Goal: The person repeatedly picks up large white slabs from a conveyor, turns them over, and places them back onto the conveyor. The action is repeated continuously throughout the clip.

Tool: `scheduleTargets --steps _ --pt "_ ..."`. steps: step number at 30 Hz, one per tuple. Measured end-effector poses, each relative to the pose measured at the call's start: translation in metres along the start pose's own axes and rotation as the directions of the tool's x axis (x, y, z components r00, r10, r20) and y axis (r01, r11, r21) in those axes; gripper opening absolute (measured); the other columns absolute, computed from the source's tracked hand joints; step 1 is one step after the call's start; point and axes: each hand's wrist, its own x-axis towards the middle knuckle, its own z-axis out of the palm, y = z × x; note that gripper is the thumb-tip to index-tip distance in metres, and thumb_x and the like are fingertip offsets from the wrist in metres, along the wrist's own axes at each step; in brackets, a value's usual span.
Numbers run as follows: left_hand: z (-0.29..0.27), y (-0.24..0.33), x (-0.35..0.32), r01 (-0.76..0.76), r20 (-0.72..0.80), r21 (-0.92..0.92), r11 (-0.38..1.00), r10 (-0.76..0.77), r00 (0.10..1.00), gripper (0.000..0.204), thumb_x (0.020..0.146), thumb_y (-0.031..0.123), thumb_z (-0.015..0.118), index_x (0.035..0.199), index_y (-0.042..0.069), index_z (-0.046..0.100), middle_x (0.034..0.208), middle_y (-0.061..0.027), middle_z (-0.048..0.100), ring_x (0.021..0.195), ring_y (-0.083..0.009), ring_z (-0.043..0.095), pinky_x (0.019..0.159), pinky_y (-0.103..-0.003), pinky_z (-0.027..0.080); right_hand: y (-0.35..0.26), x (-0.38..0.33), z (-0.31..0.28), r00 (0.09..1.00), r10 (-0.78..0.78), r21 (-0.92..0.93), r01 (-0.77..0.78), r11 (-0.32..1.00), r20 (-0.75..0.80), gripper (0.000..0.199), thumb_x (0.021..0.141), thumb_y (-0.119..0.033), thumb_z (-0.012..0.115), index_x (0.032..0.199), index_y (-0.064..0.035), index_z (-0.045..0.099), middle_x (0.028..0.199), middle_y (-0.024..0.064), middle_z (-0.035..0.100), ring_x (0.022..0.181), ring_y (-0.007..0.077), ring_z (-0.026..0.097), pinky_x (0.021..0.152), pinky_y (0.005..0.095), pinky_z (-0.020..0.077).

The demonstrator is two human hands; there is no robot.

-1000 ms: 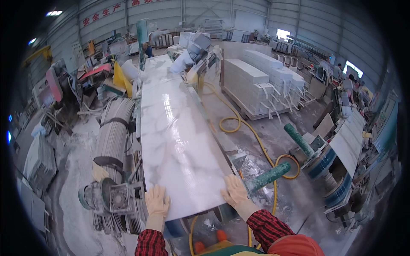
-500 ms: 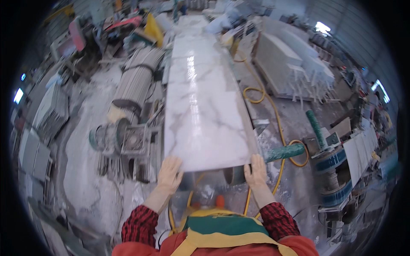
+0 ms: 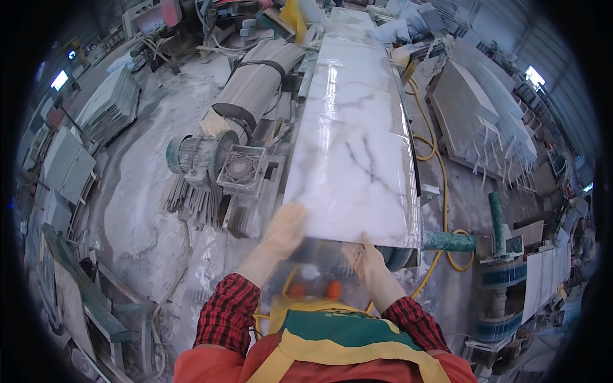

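A long, glossy white slab with grey marble-like veins (image 3: 345, 159) lies lengthwise ahead of me on a conveyor. At its near left corner is my left hand (image 3: 284, 228), blurred, its fingers too smeared to show whether they grip. My right hand (image 3: 371, 263) is at the near edge, right of the middle. Its thumb points up over the edge, and the other fingers are partly hidden beneath it. Both forearms come out of red and black checked cuffs.
Left of the slab stand a greenish motor with a gearbox (image 3: 241, 169) and a strapped bundle of grey strips (image 3: 252, 86). A green roller (image 3: 449, 241) juts out at right. A yellow hose (image 3: 442, 185) runs along the floor near stacked slabs (image 3: 463, 96).
The view has swung left, so the surroundings sit farther right. My right hand has moved inward from the slab's right corner to its near edge. My left hand stays by the left corner.
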Motion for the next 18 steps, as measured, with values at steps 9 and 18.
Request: scheduleTargets --steps 9,18 --pt "-0.004 0.010 -0.025 -0.044 -0.035 -0.023 0.999 0.043 0.998 0.052 0.102 0.021 0.068 0.151 0.007 0.058 0.159 -0.0241 0.053 0.150 -0.0482 0.044 0.129 -0.056 0.031 0.015 0.012 0.013 0.987 -0.158 0.237 0.155 0.959 -0.007 0.047 0.114 -0.020 0.061 0.152 0.0055 0.048 0.155 0.0222 0.059 0.143 0.0391 0.060 0.121 0.0563 0.0542" --pt "-0.019 0.036 -0.078 -0.050 0.069 -0.031 0.998 0.052 0.996 0.059 0.102 0.024 0.068 0.156 0.005 0.054 0.162 -0.0267 0.049 0.152 -0.0495 0.042 0.130 -0.056 0.031 0.045 -0.024 -0.036 0.997 -0.058 0.187 0.048 0.981 0.050 0.054 0.115 -0.026 0.058 0.157 0.0057 0.044 0.152 0.0225 0.061 0.142 0.0398 0.060 0.122 0.0519 0.0542"
